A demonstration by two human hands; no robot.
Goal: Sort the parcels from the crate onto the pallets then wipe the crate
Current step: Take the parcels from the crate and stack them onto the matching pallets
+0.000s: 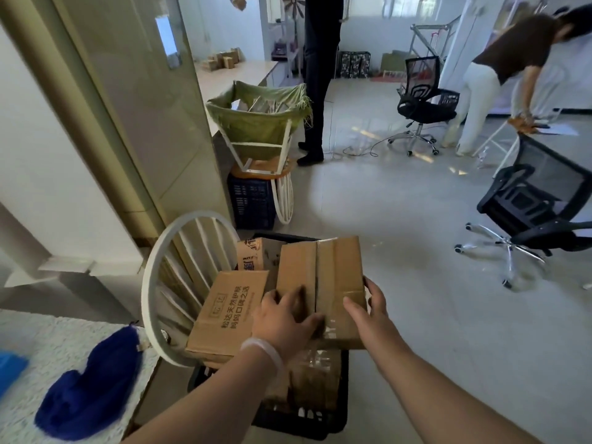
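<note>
While the top parcel [323, 274] rests over the black crate [336, 421], long axis pointing away from the person, the grip is clamped on its near end: left hand [283, 322] on one corner, right hand [368, 315] opposite.

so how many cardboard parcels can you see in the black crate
4: a plain parcel on top, gripped by the left hand and right hand; a printed parcel to its left; an orange-marked parcel behind; a taped parcel underneath. More may be hidden below.
</note>
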